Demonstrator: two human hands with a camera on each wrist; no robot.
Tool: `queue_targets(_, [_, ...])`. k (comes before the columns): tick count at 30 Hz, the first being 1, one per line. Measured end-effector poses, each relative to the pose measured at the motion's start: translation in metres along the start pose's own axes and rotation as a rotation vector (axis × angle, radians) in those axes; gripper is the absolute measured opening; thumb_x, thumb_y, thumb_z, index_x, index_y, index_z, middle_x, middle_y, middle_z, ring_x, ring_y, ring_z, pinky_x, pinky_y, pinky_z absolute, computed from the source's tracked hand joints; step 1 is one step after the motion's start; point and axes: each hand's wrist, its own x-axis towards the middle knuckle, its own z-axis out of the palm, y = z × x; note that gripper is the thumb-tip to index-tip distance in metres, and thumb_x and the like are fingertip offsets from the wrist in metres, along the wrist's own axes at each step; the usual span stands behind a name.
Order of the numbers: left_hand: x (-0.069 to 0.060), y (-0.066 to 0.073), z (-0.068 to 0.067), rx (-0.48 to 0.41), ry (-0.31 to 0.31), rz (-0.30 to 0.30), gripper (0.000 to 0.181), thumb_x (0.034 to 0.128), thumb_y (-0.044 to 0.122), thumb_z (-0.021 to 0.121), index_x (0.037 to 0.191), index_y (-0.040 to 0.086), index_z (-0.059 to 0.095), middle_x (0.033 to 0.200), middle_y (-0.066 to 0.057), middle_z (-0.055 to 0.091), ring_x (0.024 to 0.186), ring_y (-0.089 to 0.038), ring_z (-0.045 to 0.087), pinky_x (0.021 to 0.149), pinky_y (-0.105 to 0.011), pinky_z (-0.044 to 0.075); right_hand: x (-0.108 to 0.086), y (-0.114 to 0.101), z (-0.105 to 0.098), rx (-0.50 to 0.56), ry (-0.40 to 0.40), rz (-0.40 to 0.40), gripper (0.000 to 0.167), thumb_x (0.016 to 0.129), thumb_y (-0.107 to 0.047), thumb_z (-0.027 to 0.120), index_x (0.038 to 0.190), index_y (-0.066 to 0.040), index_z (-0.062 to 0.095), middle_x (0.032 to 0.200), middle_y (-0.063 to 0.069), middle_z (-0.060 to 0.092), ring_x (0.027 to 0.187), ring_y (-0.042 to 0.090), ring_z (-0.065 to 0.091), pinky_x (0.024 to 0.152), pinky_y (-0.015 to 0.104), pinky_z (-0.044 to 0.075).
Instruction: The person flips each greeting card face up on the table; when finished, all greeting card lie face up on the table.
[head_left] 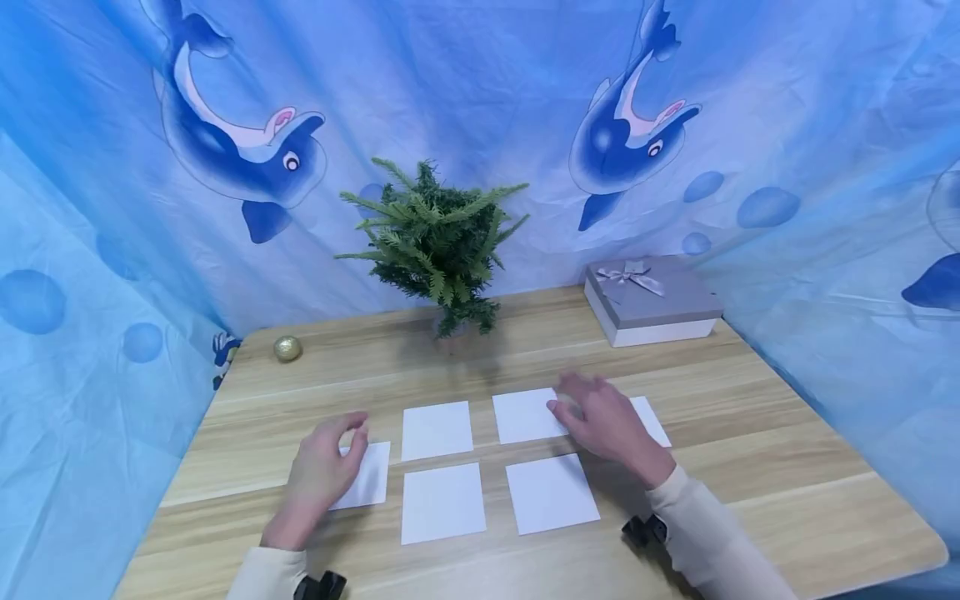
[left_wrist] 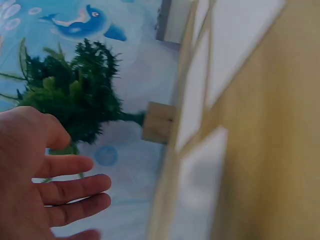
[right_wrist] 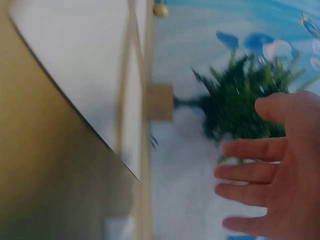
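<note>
Several white square cards lie in two rows on the wooden table. My left hand (head_left: 327,461) hovers over the leftmost card (head_left: 371,477) and hides part of it. In the left wrist view its fingers (left_wrist: 75,192) are loosely extended and hold nothing. Above the table at the right, my right hand (head_left: 607,417) partly covers the upper right card (head_left: 527,416) and the far right card (head_left: 651,421). Its fingers (right_wrist: 247,172) are spread and relaxed in the right wrist view, with nothing in them. Between the hands lie the upper card (head_left: 437,430) and two lower cards.
A small artificial fir tree (head_left: 442,242) on a wooden block stands at the back. A grey-lidded gift box (head_left: 652,300) with a ribbon sits at the back right, a gold ball (head_left: 287,348) at the back left. A blue dolphin-print cloth (head_left: 480,83) hangs behind the table (head_left: 810,500).
</note>
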Motion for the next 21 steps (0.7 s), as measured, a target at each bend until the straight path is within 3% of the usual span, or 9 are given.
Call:
queue_targets(2, [-0.009, -0.005, -0.003, 0.002, -0.047, -0.023, 0.020, 0.0850, 0.001, 0.060, 0.101, -0.002, 0.070, 0.101, -0.019, 0.070, 0.099, -0.041, 0.064, 0.085, -0.055, 0.052, -0.003, -0.004, 0.006, 0.058, 0.008, -0.031, 0.020, 0.093, -0.027, 0.064, 0.100, -0.012, 0.074, 0.098, 0.004, 0.074, 0.078, 0.020, 0.068, 0.074, 0.038, 0.057])
queue_targets(5, [-0.023, -0.011, -0.009, 0.045, -0.140, -0.121, 0.022, 0.0820, -0.001, 0.056, 0.099, -0.002, 0.070, 0.102, -0.021, 0.067, 0.101, -0.044, 0.060, 0.085, -0.056, 0.050, -0.005, -0.014, 0.015, 0.128, -0.044, -0.070, 0.011, 0.092, -0.022, 0.064, 0.093, -0.016, 0.074, 0.085, -0.006, 0.073, 0.066, 0.007, 0.062, 0.061, 0.027, 0.054])
queue_targets(9, [-0.035, -0.016, -0.017, 0.104, -0.249, -0.282, 0.030, 0.0864, 0.006, 0.052, 0.111, -0.005, 0.065, 0.113, -0.029, 0.060, 0.108, -0.050, 0.052, 0.087, -0.060, 0.047, 0.000, -0.033, 0.028, 0.204, -0.174, -0.161, 0.015, 0.093, -0.018, 0.061, 0.101, -0.012, 0.073, 0.096, -0.003, 0.074, 0.087, 0.012, 0.069, 0.076, 0.032, 0.057])
queue_targets(12, [-0.042, -0.018, -0.022, 0.125, -0.307, -0.358, 0.037, 0.0889, 0.010, 0.049, 0.121, -0.007, 0.059, 0.121, -0.034, 0.054, 0.113, -0.051, 0.047, 0.091, -0.062, 0.044, 0.005, -0.057, 0.039, 0.185, -0.261, -0.225, 0.021, 0.095, -0.019, 0.058, 0.109, -0.011, 0.071, 0.106, -0.001, 0.073, 0.099, 0.017, 0.068, 0.084, 0.035, 0.057])
queue_targets(15, [-0.046, -0.019, -0.026, 0.122, -0.338, -0.386, 0.040, 0.0893, 0.010, 0.048, 0.125, -0.008, 0.055, 0.123, -0.035, 0.053, 0.115, -0.051, 0.047, 0.094, -0.063, 0.042, 0.008, -0.085, 0.052, 0.141, -0.334, -0.299, 0.024, 0.096, -0.022, 0.057, 0.114, -0.013, 0.069, 0.114, 0.000, 0.069, 0.106, 0.016, 0.065, 0.085, 0.034, 0.057])
queue_targets(21, [-0.048, -0.019, -0.027, 0.129, -0.340, -0.401, 0.042, 0.0894, 0.011, 0.048, 0.125, -0.010, 0.053, 0.121, -0.037, 0.053, 0.111, -0.054, 0.048, 0.093, -0.064, 0.043, 0.022, -0.128, 0.081, 0.104, -0.426, -0.438, 0.025, 0.096, -0.025, 0.057, 0.117, -0.018, 0.068, 0.116, -0.005, 0.067, 0.108, 0.008, 0.061, 0.087, 0.023, 0.053])
